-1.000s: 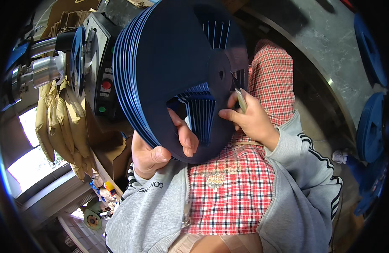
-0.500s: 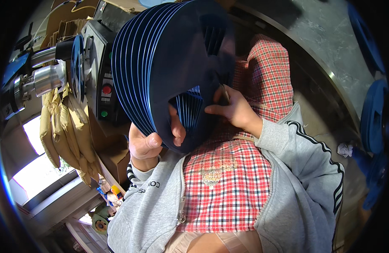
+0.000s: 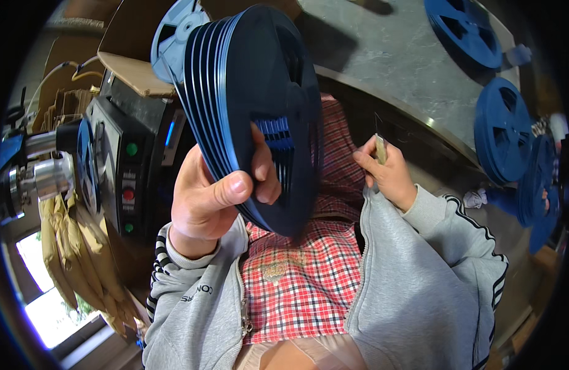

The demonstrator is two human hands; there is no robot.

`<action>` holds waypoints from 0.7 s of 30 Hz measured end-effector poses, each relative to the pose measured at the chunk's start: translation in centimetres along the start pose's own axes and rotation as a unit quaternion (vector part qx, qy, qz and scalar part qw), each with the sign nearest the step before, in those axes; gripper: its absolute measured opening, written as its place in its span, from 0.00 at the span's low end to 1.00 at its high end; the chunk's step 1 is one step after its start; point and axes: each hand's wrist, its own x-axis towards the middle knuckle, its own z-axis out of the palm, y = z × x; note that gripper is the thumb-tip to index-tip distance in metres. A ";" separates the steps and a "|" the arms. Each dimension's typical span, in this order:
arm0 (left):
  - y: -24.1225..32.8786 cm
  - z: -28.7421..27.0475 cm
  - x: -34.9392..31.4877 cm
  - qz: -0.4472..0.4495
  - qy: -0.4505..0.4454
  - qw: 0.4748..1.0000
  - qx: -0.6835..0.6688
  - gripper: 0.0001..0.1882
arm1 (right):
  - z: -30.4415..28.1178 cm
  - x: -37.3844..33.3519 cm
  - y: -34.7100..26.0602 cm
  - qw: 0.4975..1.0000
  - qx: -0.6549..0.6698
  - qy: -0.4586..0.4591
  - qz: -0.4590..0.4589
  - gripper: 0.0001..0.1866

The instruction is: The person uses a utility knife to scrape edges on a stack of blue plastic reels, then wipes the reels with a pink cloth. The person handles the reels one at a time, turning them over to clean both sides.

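Observation:
My left hand (image 3: 204, 194) grips a stack of dark blue plastic reels (image 3: 247, 74) standing on edge. Its thumb lies over the near rim, and the fingers reach through a window in the outer disc. My right hand (image 3: 388, 169) is apart from the reels, to their right. Pinched between its thumb and fingers is a slim tool with a pale yellowish handle (image 3: 380, 150); a thin dark tip seems to point up from it. Its exact kind cannot be made out. A checked red apron (image 3: 296, 277) lies beneath both hands.
On the left stands a machine with a black button panel (image 3: 129, 166) and a metal spindle (image 3: 53, 172). A light blue-grey reel (image 3: 179, 34) is behind the stack. More blue reels (image 3: 503, 129) sit at the right by a grey tabletop (image 3: 383, 55). Brown paper (image 3: 68, 253) hangs at left.
My right hand has drawn away from the outer reel toward the right with the slim tool. The stack has turned in my left hand, and the view has shifted, showing more tabletop.

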 end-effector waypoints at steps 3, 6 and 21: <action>0.4 2.7 1.8 -0.004 -0.059 0.998 -0.010 0.30 | -3.2 -1.9 -0.2 0.999 -0.014 0.040 0.007 0.10; 0.4 5.5 3.7 -0.007 -0.079 0.997 0.012 0.31 | -4.7 -2.8 -1.1 0.994 -0.003 0.109 -0.005 0.07; -11.9 6.9 19.6 0.044 -0.239 0.969 0.050 0.21 | -7.5 2.0 6.0 0.902 0.200 0.382 0.017 0.10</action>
